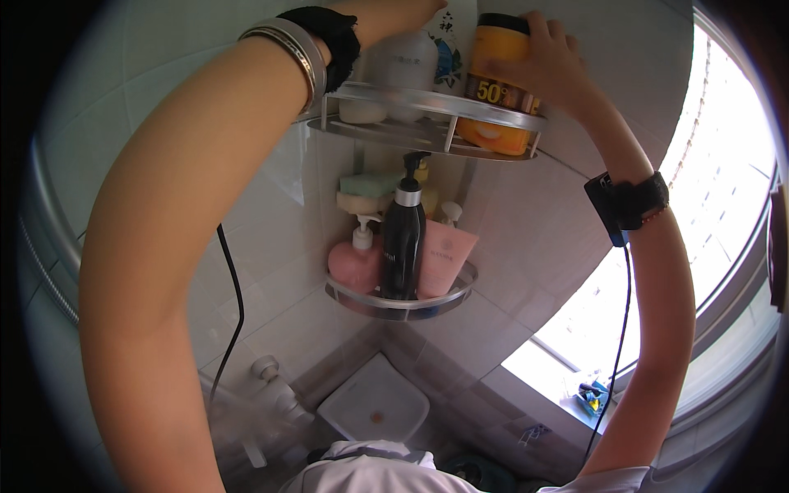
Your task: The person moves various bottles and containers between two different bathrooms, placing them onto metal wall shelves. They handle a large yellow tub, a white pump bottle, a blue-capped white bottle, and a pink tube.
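Observation:
My right hand is wrapped round the orange jar with a black lid at the right end of the upper metal corner shelf. My left hand reaches past the top edge of the view, near a white bottle with a blue-green print; its fingers are mostly hidden. Beside that bottle stands a whitish rounded bottle, and a low pale container sits to its left. A second orange container shows through the shelf's rail below the jar.
On the lower corner shelf stand a black pump bottle, a pink pump bottle and a pink tube. A white corner basin lies below. A bright window is at right, small items on its sill. A black cable hangs from each arm.

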`<state>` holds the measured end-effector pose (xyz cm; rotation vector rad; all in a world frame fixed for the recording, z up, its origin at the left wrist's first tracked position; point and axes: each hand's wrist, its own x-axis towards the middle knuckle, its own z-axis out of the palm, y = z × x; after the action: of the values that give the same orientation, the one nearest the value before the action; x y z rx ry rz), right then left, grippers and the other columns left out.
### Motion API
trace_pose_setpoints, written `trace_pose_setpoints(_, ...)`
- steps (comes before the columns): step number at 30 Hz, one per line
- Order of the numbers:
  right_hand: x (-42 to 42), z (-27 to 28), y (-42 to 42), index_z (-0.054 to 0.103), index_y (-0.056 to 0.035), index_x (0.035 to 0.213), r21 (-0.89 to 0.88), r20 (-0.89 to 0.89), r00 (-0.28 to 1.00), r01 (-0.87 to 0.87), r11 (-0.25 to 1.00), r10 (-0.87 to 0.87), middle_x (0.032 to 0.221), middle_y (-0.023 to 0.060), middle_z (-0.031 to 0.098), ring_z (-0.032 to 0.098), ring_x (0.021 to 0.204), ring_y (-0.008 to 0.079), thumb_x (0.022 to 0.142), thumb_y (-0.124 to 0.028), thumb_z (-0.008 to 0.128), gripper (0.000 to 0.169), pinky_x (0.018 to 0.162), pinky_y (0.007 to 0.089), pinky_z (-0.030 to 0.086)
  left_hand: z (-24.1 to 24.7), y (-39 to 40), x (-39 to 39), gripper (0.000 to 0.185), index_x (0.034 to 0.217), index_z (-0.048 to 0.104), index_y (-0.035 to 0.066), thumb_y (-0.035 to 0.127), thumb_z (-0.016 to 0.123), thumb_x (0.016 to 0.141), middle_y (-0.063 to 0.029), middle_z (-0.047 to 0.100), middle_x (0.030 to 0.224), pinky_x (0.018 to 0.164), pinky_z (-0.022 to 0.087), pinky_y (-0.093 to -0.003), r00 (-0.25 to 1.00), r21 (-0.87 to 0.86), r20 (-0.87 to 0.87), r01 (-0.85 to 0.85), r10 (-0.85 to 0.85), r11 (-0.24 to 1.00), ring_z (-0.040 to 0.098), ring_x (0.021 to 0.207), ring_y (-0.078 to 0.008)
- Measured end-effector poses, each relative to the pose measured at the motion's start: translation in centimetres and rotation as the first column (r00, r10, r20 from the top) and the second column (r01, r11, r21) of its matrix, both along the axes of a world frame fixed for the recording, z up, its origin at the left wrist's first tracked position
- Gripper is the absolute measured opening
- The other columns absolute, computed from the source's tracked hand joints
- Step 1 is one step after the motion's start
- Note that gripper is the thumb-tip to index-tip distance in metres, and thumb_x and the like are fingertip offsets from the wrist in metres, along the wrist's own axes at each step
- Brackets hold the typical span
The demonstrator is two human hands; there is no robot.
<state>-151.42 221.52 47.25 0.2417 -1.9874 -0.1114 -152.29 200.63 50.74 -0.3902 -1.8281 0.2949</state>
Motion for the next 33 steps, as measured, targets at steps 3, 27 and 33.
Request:
trace_pose_setpoints(3, -0.4, -0.5, 0.4, 0.037, -0.0125, 0.126, 0.038, -0.035, 0.998, -0.047, 0.998, 0.049, 0.116, 0.0187, 0.045, 0.042, 0.113, 0.0405, 0.065, -0.057, 0.065, 0.081, 0.089, 0.0483, 0.039, -0.8, -0.2, -1.0, 0.036, 0.101, 0.058, 0.004, 0.035, 0.050, 0.084, -0.0156, 0.056, 0.102, 0.085, 0.035, -0.0531, 0.995, 0.025, -0.073, 0.072, -0.070, 0.997, 0.046, 0.103, -0.0355)
trace_pose_setpoints(27, 15.2, -23.6, -7.9, 0.058, -0.0029, 0.082, -0.402, -0.306, 0.536, -0.822, 0.403, 0.787, 0.088, 0.0099, 0.055, 0.052, 0.078, 0.0230, 0.060, 0.006, 0.064, 0.024, 0.068, 0.0316, 0.040, -30.8, -1.7, 19.9, 0.017, 0.077, 0.047, 0.008, 0.021, 0.055, 0.084, -0.0053, 0.055, 0.080, 0.089, 0.037, -0.0438, 0.477, 0.715, 0.181, 0.536, -0.860, 0.448, 0.052, 0.083, -0.0249)
trace_pose_setpoints(33, 21.5, -46.6, -7.3, 0.057, -0.0021, 0.082, -0.977, 0.213, 0.371, 0.053, 0.209, 0.904, 0.085, 0.0117, 0.054, 0.057, 0.076, 0.0249, 0.075, -0.005, 0.058, 0.008, 0.066, 0.0303, 0.046, -44.9, -11.2, 30.4, 0.014, 0.075, 0.053, 0.000, 0.003, 0.048, 0.087, -0.0098, 0.060, 0.079, 0.073, 0.046, -0.0331, 0.260, 0.760, 0.649, -0.173, -0.715, 0.626, 0.059, 0.079, -0.0234)
